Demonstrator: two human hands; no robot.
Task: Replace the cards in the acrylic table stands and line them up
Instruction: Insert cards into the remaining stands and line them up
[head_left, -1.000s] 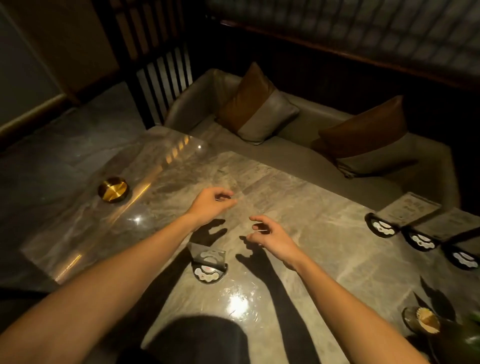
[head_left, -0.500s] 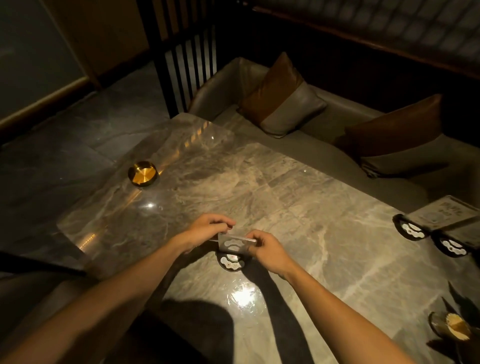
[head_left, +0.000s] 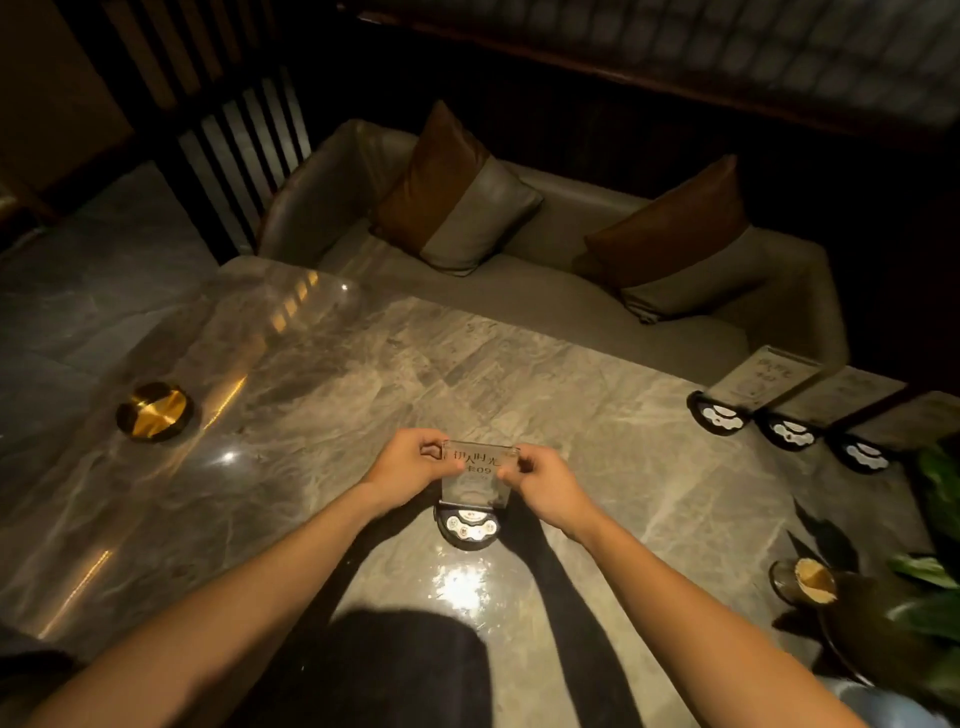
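An acrylic table stand (head_left: 474, 491) with a black round base (head_left: 466, 529) stands upright on the marble table (head_left: 322, 395) right in front of me. A printed card shows through its clear panel. My left hand (head_left: 408, 470) pinches the panel's upper left corner, and my right hand (head_left: 540, 480) pinches the upper right corner. Three more stands with cards, the nearest being stand (head_left: 727, 402), sit side by side in a row at the table's far right edge.
A brass round ashtray (head_left: 153, 412) sits at the table's left. A small cup (head_left: 808, 579) and a potted plant (head_left: 930, 561) crowd the right near corner. Behind the table is a grey sofa (head_left: 545, 260) with two cushions.
Both hands came down from above the table and took hold of the stand's panel. The panel, tilted before, now stands upright with its card facing me.
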